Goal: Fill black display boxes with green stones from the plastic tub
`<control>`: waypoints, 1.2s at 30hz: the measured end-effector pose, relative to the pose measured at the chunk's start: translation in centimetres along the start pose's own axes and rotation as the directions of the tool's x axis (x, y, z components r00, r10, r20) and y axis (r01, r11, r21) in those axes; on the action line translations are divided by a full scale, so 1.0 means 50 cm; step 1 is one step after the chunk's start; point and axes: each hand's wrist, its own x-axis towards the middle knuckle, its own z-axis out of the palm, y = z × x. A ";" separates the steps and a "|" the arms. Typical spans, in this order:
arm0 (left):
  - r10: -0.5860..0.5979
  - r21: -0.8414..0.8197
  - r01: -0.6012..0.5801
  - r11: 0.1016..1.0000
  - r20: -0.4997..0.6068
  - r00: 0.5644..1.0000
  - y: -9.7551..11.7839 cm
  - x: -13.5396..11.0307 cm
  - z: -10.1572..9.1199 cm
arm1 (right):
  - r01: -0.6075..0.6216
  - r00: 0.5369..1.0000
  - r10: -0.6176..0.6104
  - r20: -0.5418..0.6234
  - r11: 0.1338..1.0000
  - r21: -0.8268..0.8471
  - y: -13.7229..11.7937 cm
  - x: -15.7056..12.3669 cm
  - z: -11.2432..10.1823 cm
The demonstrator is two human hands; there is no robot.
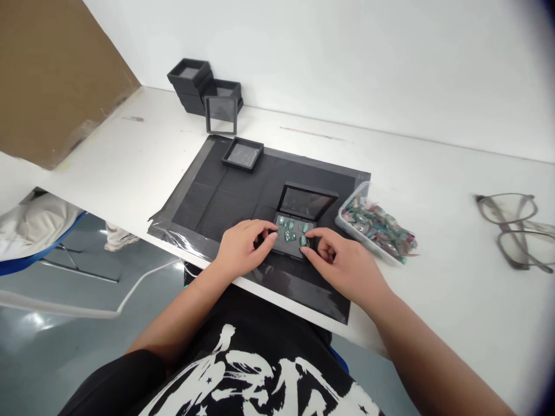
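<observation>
A small black display box (289,245) lies on a black mat (217,196) with its clear-windowed lid (306,202) standing up behind it. Several green stones (290,229) sit in its tray. My left hand (241,247) rests on the mat at the box's left side, fingers curled, fingertips touching the box edge. My right hand (342,263) is at the box's right side, thumb and forefinger pinched around a green stone (303,240) at the tray's front right.
A clear plastic tub (376,226) of green and pink stones stands right of the box. Another black box (243,153) lies farther back on the mat; stacked black boxes (203,86) sit at the wall. Eyeglasses (514,228) lie at far right. The table edge runs under my wrists.
</observation>
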 end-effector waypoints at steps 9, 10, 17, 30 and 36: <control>0.009 -0.002 -0.009 1.000 0.004 1.000 0.001 0.001 -0.002 | 0.062 0.998 -0.063 -0.032 0.998 -0.012 0.004 0.005 0.003; 0.008 -0.003 -0.008 1.000 0.003 1.000 0.001 0.001 -0.002 | 0.065 0.997 -0.065 -0.030 0.998 -0.014 0.003 0.004 0.003; 0.011 0.007 -0.011 1.000 -0.002 1.000 0.000 -0.001 0.002 | 0.102 0.994 -0.105 -0.033 0.992 -0.071 0.009 0.007 0.006; -0.002 0.018 0.001 1.000 0.018 1.000 0.000 0.000 0.001 | 0.305 0.908 -0.397 -0.136 0.401 0.864 0.005 -0.020 -0.044; 0.000 0.032 0.000 0.999 0.002 1.000 0.001 0.000 0.002 | 0.256 0.858 -0.499 -0.124 0.205 0.945 -0.004 -0.033 -0.063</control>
